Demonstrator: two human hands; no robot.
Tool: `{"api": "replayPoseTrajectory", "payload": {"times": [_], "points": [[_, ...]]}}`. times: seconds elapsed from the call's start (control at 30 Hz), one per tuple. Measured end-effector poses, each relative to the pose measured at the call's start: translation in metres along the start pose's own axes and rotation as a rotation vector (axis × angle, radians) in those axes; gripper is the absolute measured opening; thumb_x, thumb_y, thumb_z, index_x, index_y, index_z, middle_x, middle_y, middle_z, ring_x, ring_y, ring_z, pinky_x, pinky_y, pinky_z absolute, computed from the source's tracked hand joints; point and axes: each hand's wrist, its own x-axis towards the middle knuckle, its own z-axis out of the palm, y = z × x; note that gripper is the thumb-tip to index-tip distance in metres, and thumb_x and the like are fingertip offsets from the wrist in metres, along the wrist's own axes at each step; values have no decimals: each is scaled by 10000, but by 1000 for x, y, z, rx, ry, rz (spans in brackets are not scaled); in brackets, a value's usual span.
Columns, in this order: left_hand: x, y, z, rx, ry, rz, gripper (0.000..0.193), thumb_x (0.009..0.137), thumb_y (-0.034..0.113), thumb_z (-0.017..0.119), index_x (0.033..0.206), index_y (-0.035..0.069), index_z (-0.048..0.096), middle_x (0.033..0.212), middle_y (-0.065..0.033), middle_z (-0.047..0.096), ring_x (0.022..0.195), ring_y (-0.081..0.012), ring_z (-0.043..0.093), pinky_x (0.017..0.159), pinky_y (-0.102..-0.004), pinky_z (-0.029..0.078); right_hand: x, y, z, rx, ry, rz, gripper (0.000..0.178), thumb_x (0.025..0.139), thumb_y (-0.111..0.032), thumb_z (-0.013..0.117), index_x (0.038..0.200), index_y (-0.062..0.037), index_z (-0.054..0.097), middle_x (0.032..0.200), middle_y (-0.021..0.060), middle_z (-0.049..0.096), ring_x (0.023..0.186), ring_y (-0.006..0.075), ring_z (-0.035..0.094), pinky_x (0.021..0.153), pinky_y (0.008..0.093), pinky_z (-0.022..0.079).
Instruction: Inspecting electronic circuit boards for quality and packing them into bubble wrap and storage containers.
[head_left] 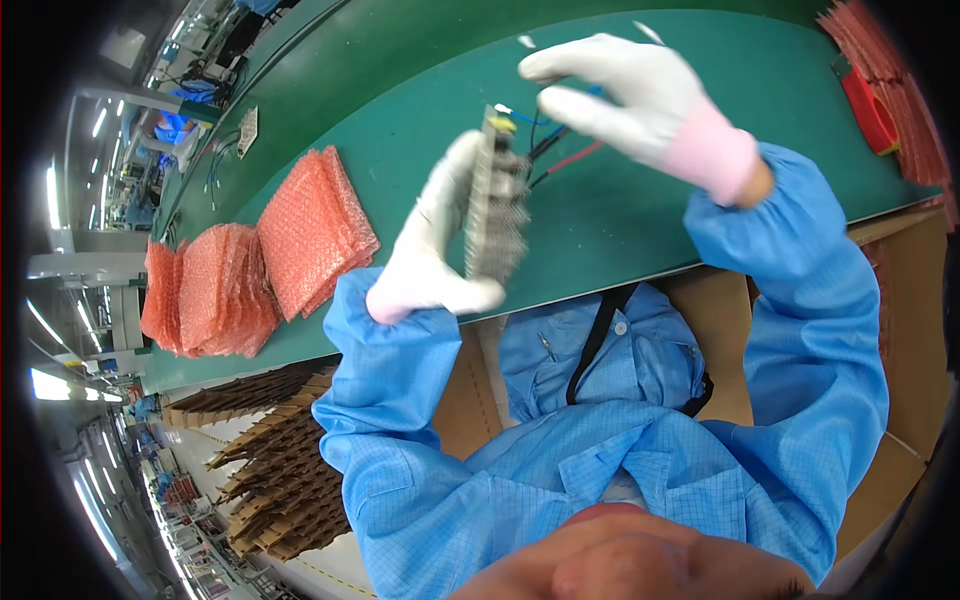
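The left hand (432, 245) clenches a grey rectangular circuit board (497, 200) edge-on above the green bench (620, 230), steadying it; at two o'clock, the right hand (640, 95) pinches its thin coloured wires (560, 140).

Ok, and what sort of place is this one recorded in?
Most likely an electronics assembly or packing line. The left hand holds a circuit board while the right hand handles its wires over a green work surface, with stacks of pink bubble-wrap bags alongside.
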Motion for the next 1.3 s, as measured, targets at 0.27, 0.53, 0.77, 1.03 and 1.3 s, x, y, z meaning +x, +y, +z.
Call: {"api": "replayPoseTrajectory", "payload": {"times": [0.27, 0.53, 0.77, 1.03, 1.3], "points": [[-15, -16, 8, 840, -282, 626, 1047, 511, 322, 903, 1387, 28, 411, 1279, -197, 522, 1165, -358, 535, 987, -418, 443, 23, 29, 62, -654, -742, 320, 382, 789, -398, 674, 910, -36, 693, 953, 125, 646, 885, 315, 647, 767, 416, 535], [-16, -33, 7, -514, 16, 109, 945, 688, 432, 784, 1435, 43, 355, 1331, -176, 503, 1148, -323, 559, 976, -447, 475, 2, 29, 47, -538, -183, 196, 136, 832, -143, 600, 885, -88, 712, 823, 129, 689, 735, 327, 680, 619, 407, 557], [-5, -22, 0, -989, -89, -6, 829, 860, 609, 568, 1437, 55, 350, 1340, -241, 496, 1134, -379, 578, 936, -521, 509, -8, 16, 36, -962, -523, 218, 125, 827, -111, 605, 915, -101, 692, 759, 106, 669, 717, 310, 680, 569, 404, 551], [6, -26, -9, -1100, -118, -18, 873, 840, 624, 588, 1458, 67, 326, 1388, -265, 429, 1174, -422, 528, 944, -556, 486, -24, 7, 2, 19, 28, -77, 229, 865, -70, 625, 1082, -7, 661, 893, 111, 684, 807, 216, 660, 729, 301, 536], [24, -28, -11, -1305, -329, 128, 901, 818, 613, 630, 1476, 88, 309, 1433, -300, 356, 1198, -457, 491, 959, -586, 453, -37, -13, -4, 763, 363, 291, 277, 942, -81, 573, 1192, 25, 629, 940, 51, 665, 823, 97, 605, 781, 233, 495]]}}
